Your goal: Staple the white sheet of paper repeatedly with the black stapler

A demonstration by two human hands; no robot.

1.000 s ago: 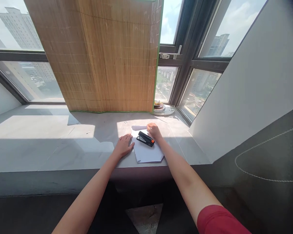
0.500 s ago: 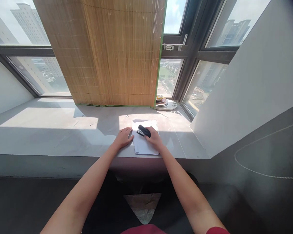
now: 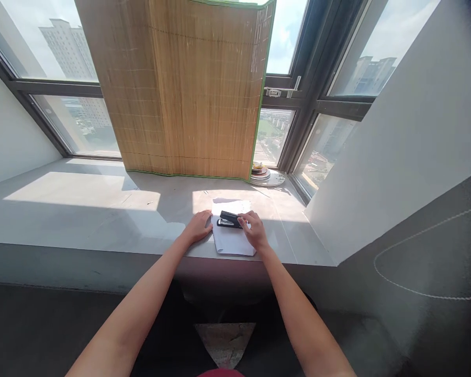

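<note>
A black stapler [image 3: 228, 219] lies crosswise over white paper sheets [image 3: 235, 244], its jaw pointing left and its arm slightly raised. My right hand [image 3: 254, 230] grips the stapler's right end with thumb and fingertips, hiding that end. On the left edge of the paper rests my left hand [image 3: 198, 227], its thumb apart from the fingers and no object seen in it. The paper sits near the front edge of the pale sill, and its right edge is partly hidden under my right hand.
The broad windowsill [image 3: 102, 225] carries a stack of plates [image 3: 265, 177] in its far right corner. A bamboo blind [image 3: 192, 94] hangs down almost to the sill in front of the window. A white cord [image 3: 380, 262] loops at the right.
The stapler has turned from a slanted position to lie nearly level across the paper. My right hand has shifted right and now pinches its end. The view has tilted slightly.
</note>
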